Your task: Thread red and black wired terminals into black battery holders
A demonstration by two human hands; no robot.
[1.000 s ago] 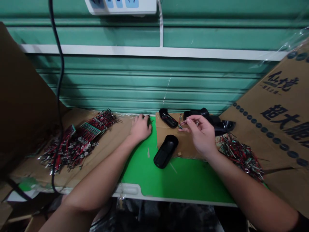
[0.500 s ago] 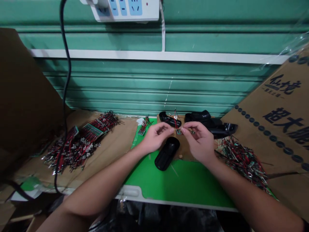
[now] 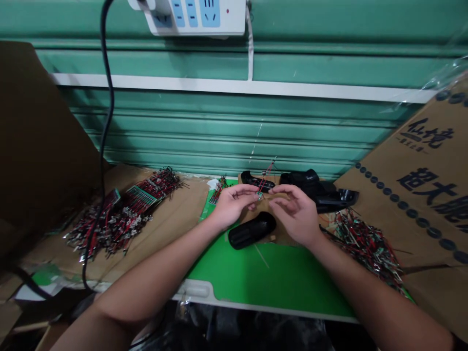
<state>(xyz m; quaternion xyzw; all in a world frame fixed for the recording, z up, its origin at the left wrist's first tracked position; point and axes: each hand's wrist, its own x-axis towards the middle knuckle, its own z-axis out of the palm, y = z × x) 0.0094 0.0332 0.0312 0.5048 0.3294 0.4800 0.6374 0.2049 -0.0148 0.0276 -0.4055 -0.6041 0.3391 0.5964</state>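
My left hand (image 3: pixel 236 204) pinches a small green circuit board (image 3: pixel 260 195) with thin red and black wires (image 3: pixel 268 170) that rise toward the wall. Just to its right, my right hand (image 3: pixel 298 212) has its thumb and forefinger apart beside the board, and nothing shows between them. Below my hands a black oval plastic shell (image 3: pixel 252 231) lies tilted on the green board. Behind the wires sits another black shell piece (image 3: pixel 248 179), partly hidden by my left fingers.
Wired circuit boards (image 3: pixel 120 214) are heaped on cardboard at the left. Another wire heap (image 3: pixel 369 243) lies at the right, near black shells (image 3: pixel 338 197) and a leaning carton (image 3: pixel 413 195). A black cable (image 3: pixel 104 126) hangs at the left under a power strip (image 3: pixel 201 19).
The small board has moved slightly left into my left fingertips, and its wires now lean right. My right fingers have spread. The black shell below has turned closer to level.
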